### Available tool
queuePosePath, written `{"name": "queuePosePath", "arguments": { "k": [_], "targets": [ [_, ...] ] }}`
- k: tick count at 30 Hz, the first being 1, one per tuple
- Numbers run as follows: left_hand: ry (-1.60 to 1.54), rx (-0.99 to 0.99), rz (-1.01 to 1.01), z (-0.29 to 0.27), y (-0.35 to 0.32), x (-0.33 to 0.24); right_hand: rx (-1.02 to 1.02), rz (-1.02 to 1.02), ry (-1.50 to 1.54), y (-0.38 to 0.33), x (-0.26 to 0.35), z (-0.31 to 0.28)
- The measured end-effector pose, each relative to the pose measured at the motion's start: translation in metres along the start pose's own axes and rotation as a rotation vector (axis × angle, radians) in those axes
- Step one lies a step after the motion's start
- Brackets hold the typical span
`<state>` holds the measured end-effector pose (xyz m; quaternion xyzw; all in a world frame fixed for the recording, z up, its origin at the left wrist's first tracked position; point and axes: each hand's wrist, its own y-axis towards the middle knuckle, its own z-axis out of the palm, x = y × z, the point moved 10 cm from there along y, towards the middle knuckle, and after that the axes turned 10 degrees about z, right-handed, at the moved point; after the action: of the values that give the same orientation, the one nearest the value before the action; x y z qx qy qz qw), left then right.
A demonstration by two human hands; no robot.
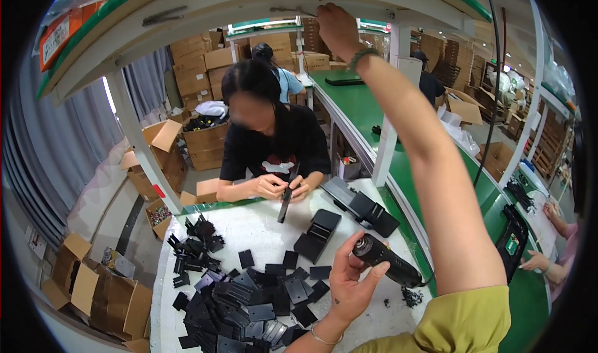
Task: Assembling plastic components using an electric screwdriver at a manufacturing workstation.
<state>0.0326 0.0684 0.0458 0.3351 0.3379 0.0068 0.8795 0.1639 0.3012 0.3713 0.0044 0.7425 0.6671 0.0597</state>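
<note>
My left hand (352, 287) is wrapped round a black electric screwdriver (387, 261), its round metal nose tilted up and leftward and its cord at the lower right. My right arm is raised high. At the overhead white beam (230, 9), my right hand (339, 34) has its fingers closed at the end of a thin metal screwdriver bit (289, 9) lying along the beam. Part of the bit is hidden by the fingers. Below and left of the screwdriver, flat black plates (261, 312) lie heaped on the white table (233, 222). Black block-shaped fixtures (317, 234) stand beyond my left hand.
Across the table, a person (274, 135) holds a narrow black part (284, 205) in both hands. Small black brackets (193, 247) are piled at the left. More thin rods (164, 16) rest on the beam. A green bench (414, 178) runs along the right; cardboard boxes (93, 290) stand left.
</note>
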Motion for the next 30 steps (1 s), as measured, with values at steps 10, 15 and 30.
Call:
{"name": "queuePosePath", "arguments": {
  "k": [10, 15, 30],
  "targets": [
    [0.195, 0.006, 0.120, -0.005, 0.014, -0.026, 1.136, -0.773, 0.721, -0.100, 0.159, -0.224],
    [0.176, 0.098, 0.130, 0.021, 0.010, -0.031, 1.395, -0.725, 0.543, -0.136, 0.131, -0.270],
    [0.303, 0.129, 0.200, 0.035, -0.007, -0.037, 1.351, -0.849, 0.674, -0.157, 0.149, -0.304]
  ]
}}
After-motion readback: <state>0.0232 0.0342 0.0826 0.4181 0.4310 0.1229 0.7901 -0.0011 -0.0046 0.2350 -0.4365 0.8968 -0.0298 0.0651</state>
